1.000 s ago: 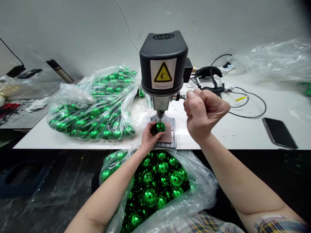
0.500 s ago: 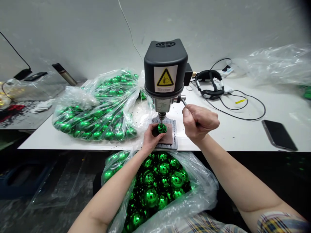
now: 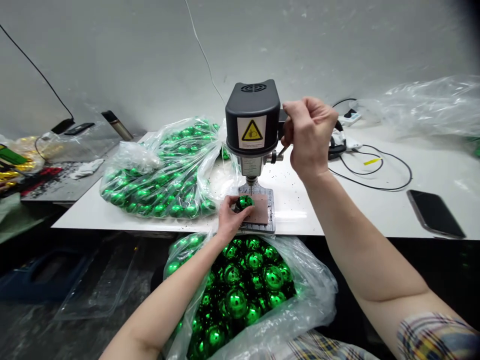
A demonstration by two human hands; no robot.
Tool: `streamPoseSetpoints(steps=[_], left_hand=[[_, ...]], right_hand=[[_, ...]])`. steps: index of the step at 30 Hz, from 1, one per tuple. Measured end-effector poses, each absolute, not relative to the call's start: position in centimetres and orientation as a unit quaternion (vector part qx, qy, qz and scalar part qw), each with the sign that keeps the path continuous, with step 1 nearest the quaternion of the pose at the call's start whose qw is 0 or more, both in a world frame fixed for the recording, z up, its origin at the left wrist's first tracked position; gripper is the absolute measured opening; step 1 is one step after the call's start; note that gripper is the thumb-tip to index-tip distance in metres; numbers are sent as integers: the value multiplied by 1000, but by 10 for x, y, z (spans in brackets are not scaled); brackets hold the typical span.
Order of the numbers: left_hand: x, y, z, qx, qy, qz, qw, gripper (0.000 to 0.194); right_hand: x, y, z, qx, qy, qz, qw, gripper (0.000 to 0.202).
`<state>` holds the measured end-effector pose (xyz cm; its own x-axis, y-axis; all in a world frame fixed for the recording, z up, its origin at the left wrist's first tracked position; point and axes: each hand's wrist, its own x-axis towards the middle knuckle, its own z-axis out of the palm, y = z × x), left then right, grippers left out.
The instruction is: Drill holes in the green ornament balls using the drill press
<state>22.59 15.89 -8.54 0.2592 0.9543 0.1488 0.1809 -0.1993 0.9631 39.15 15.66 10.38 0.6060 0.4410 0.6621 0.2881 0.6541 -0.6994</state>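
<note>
Between thumb and fingers, my left hand [image 3: 231,217] grips a shiny green ball ornament [image 3: 245,202] low over the brown pad [image 3: 259,211] on the base of a small drill press [image 3: 252,117]. The drill bit is just above the ball; whether they touch I cannot tell. My right hand [image 3: 313,135] is closed round the end of the press's feed lever [image 3: 284,150], raised beside the motor housing. In my lap an open clear plastic bag [image 3: 315,295] holds many more green balls [image 3: 236,302].
A full bag of green balls [image 3: 165,185] lies left of the press. To the right are a black headset [image 3: 337,145], cables and a phone [image 3: 435,212]. Farther left lie a bottle [image 3: 118,126] and a white glove [image 3: 87,169]. Dark shavings dot the table.
My right hand has swung the lever up, and the drill bit has risen off the ball. My left hand has shifted the ball slightly left. The view has tilted a little.
</note>
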Motion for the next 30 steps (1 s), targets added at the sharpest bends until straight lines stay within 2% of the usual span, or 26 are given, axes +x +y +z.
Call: streamPoseSetpoints(steps=[2,5,9,12,16,19,21,24,28,30], left_hand=[[205,137,-57,671,455,383,444,40],[169,87,-30,757,373,225,487,46],[141,23,-37,857,288,42,424,56],[140,15,-46,885,224,31,406,56],[156,83,-37,870,249,192,380,25],[177,173,-36,870,280,253,317,25],[193,231,-43,884,309,207,284,28],[210,296,-57,891,407,60,192,28],[218,336,-73,867,478,-29,138,17],[220,344,-80,853,504,-63,120,18]], right_hand=[[396,164,110,-429,-428,78,791,45],[400,169,108,-431,-437,70,786,46],[404,171,101,-433,-432,60,788,46],[407,172,98,-439,-444,45,780,46],[408,172,97,-426,-462,31,777,47],[405,171,97,-419,-457,18,784,48],[404,170,98,-420,-458,7,784,50],[401,168,99,-424,-461,0,780,51],[399,163,100,-429,-457,16,779,50],[399,162,99,-430,-457,20,779,48]])
